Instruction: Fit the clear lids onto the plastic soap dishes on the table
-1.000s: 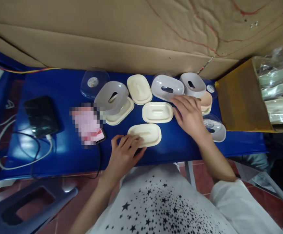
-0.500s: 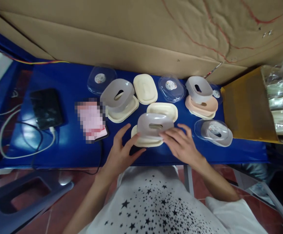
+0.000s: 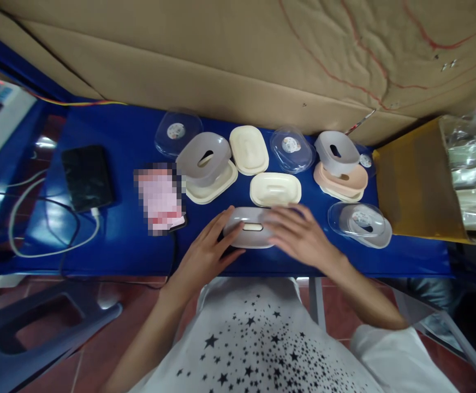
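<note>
A grey slotted insert lies seated on a cream oval dish at the near edge of the blue table. My left hand presses its left end with fingers spread along the rim. From the right, my right hand lies flat on the insert's right end, fingers stretched out. Just behind stands an empty cream dish.
Further back are a grey insert on a cream dish, a cream dish, clear lids, a grey insert on a pink dish and a lidded set. A phone with cable lies left; a cardboard box right.
My right hand took the grey insert from the back row, brought it over the near cream dish and set it down; both hands now press it flat.
</note>
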Demonstrator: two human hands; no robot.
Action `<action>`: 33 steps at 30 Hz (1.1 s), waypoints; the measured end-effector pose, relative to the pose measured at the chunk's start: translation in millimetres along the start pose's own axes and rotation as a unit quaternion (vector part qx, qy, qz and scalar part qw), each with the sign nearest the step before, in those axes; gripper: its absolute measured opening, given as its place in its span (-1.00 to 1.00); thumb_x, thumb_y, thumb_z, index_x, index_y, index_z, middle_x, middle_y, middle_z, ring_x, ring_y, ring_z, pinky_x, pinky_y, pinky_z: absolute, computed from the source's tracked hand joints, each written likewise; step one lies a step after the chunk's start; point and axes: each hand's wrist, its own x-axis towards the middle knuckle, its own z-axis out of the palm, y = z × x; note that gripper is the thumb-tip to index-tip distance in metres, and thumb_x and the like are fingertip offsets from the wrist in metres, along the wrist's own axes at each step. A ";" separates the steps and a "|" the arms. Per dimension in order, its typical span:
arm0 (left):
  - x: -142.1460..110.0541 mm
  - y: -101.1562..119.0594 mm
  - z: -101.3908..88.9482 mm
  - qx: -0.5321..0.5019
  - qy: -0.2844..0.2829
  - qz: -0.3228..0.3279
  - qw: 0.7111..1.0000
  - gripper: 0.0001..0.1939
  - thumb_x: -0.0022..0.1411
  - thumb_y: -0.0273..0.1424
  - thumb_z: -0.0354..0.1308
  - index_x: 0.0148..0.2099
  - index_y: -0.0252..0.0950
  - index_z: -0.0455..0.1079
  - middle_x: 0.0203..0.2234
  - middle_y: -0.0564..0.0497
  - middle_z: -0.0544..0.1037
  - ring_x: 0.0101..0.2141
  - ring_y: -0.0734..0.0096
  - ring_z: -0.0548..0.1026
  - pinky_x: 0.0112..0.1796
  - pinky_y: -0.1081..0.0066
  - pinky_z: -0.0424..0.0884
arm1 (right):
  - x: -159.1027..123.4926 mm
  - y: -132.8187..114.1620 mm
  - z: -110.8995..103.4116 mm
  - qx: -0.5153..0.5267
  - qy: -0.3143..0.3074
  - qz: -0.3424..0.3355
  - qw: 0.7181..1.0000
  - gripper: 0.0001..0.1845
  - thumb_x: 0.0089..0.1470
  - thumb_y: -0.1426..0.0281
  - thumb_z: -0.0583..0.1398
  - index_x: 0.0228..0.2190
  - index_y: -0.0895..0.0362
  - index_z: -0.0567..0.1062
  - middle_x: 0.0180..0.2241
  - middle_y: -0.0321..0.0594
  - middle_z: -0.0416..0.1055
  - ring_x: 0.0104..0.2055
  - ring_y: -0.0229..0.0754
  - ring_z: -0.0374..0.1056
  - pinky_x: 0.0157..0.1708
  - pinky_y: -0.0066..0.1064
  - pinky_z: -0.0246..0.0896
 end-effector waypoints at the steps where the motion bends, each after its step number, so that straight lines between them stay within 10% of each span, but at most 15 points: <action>1: 0.4 0.7 0.8 0.002 0.003 0.004 1.000 -0.34 0.49 -0.37 0.35 0.52 -0.20 0.26 0.54 -0.38 0.21 0.44 -0.23 0.37 0.31 -0.21 0.52 | 11.7 14.2 -6.5 -0.010 0.016 0.034 0.999 -0.68 0.56 0.27 0.16 0.17 0.06 0.59 0.25 -0.13 0.61 0.36 -0.01 0.46 0.40 0.00 0.25; 6: 6.9 8.4 4.8 0.012 0.015 0.021 1.000 -0.48 0.46 -0.30 0.40 0.36 -0.23 0.41 0.41 -0.39 0.39 0.34 -0.25 0.47 0.23 -0.23 0.54 | 82.3 88.1 -6.0 -0.111 -0.021 0.326 0.938 -0.09 0.36 0.05 0.37 0.48 0.26 0.25 0.52 0.34 0.18 0.47 0.48 0.27 0.39 0.40 0.18; 9: 8.8 13.3 7.2 0.005 0.018 0.023 1.000 -0.48 0.46 -0.27 0.40 0.35 -0.24 0.41 0.37 -0.40 0.42 0.30 -0.21 0.50 0.21 -0.19 0.54 | 100.3 109.0 2.6 -0.097 -0.039 0.380 0.919 -0.01 0.22 0.09 0.47 0.47 0.17 0.27 0.53 0.32 0.15 0.41 0.55 0.34 0.38 0.48 0.22; 14: 2.5 9.2 10.2 -0.036 0.012 -0.023 0.999 -0.12 0.44 -0.23 0.42 0.61 -0.16 0.08 0.41 -0.36 0.40 0.36 -0.18 0.45 0.28 -0.17 0.51 | 55.0 79.8 -13.6 0.023 0.046 0.233 0.971 -0.18 0.33 0.11 0.33 0.47 0.06 0.24 0.56 0.14 0.11 0.58 0.38 0.11 0.50 0.38 0.15; 18: -1.9 -2.2 13.0 -0.085 0.007 -0.057 0.995 0.19 0.36 -0.13 0.48 0.71 -0.08 -0.25 0.47 -0.38 0.33 0.39 -0.25 0.42 0.28 -0.21 0.51 | -0.8 20.2 -16.7 0.192 -0.047 0.067 0.978 -0.14 0.30 0.22 0.37 0.49 -0.09 0.20 0.56 0.00 0.15 0.57 0.20 0.18 0.46 0.17 0.32; 33: -0.5 -5.0 8.2 -0.112 -0.008 -0.036 0.993 0.08 0.37 -0.30 0.49 0.67 0.04 -0.09 0.44 -0.27 0.39 0.37 -0.12 0.46 0.27 -0.15 0.55 | -22.7 -16.1 26.5 0.055 -0.063 -0.015 0.996 -0.22 0.32 0.25 0.36 0.46 0.07 0.35 0.55 0.12 0.18 0.61 0.29 0.07 0.45 0.22 0.32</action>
